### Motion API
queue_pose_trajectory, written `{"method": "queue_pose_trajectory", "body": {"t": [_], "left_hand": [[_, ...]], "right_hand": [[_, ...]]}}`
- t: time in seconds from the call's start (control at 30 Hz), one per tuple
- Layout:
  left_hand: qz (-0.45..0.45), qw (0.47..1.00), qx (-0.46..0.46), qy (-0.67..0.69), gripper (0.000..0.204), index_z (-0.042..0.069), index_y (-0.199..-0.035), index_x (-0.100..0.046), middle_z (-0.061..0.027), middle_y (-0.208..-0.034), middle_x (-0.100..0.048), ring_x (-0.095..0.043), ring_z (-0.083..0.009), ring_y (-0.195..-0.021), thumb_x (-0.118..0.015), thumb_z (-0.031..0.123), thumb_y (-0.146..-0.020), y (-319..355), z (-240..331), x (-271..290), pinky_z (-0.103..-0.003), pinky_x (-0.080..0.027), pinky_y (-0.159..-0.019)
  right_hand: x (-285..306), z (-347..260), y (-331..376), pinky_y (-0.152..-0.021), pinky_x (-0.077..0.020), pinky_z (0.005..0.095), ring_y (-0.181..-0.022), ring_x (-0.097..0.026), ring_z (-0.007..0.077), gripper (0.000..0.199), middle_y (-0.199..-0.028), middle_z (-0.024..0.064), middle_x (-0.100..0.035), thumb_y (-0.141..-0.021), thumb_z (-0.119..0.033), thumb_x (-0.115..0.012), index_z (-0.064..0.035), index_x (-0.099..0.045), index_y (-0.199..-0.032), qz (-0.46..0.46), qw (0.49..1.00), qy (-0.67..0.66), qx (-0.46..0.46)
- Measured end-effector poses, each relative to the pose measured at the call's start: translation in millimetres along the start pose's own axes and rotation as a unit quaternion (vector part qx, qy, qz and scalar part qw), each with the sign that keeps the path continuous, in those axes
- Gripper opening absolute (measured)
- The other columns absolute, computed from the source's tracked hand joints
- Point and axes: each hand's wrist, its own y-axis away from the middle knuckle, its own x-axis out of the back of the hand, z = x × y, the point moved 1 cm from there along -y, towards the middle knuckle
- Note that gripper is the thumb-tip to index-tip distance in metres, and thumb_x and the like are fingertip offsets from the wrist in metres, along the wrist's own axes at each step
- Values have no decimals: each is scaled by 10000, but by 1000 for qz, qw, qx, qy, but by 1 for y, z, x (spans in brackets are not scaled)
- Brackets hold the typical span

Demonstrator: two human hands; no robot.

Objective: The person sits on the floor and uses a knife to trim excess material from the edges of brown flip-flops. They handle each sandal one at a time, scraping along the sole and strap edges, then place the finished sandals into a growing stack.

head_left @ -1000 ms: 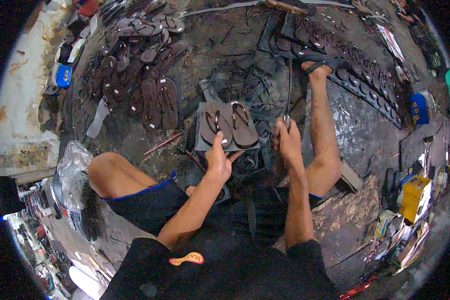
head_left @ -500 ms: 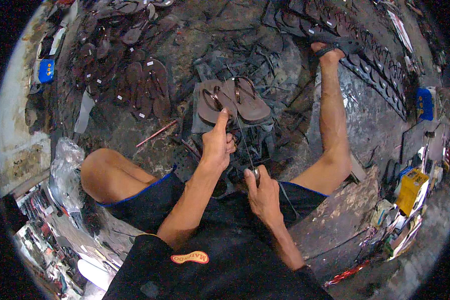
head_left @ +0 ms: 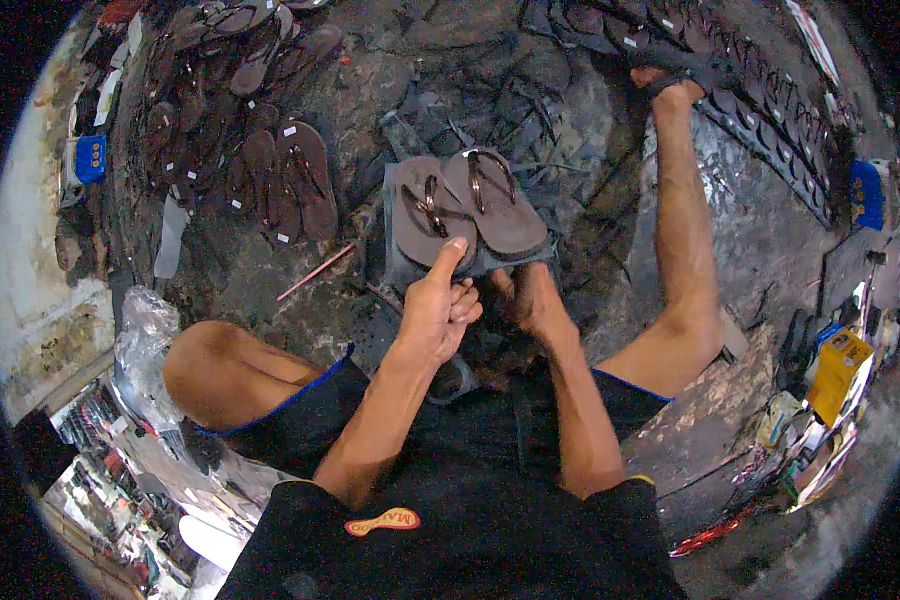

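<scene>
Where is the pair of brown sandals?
In the head view, the pair of brown sandals lies centre, just beyond the left hand, whose thumb touches the left one.

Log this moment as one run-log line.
left hand: thumb on brown sandal | right hand: beside it, grip unclear | second sandal alongside

1 camera sits on the person's head and looks straight down, close over the lap. The floor [head_left: 370, 90] curves away toward 12 o'clock, and the forearms come in from 6 o'clock.
</scene>
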Motion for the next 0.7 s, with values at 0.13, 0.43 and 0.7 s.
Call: {"method": "queue_pose_trajectory", "body": {"t": [0.13,0.43,0.7], "left_hand": [[7,1000,-8,-16,460,61,-880,-483,1,-692,-381,-349,-89,-483,-796,398,-883,4,-3,-6,-270,-320,-465],[-32,998,-7,56,373,100,-952,-506,-18,-745,-453,-363,-87,-488,-775,354,-910,7,-2,-3,-272,-329,-456],[11,996,-70,-52,402,105,-1085,-587,-29,-788,-581,-458,-118,-493,-757,420,-904,97,-17,21,-255,-414,-466]], "right_hand": [[1,5,-18,-835,-540,500,-997,-656,468,362,-1035,265,-710,-983,-330,-643,23,-689,-1050,15,983,-166,77],[-40,-21,-45,-794,-540,479,-923,-672,376,403,-988,192,-724,-1008,-376,-592,12,-695,-1054,41,982,-160,93],[-74,-68,-103,-758,-541,460,-857,-686,295,446,-946,126,-737,-1031,-416,-547,1,-700,-1057,114,987,-38,102]]}}
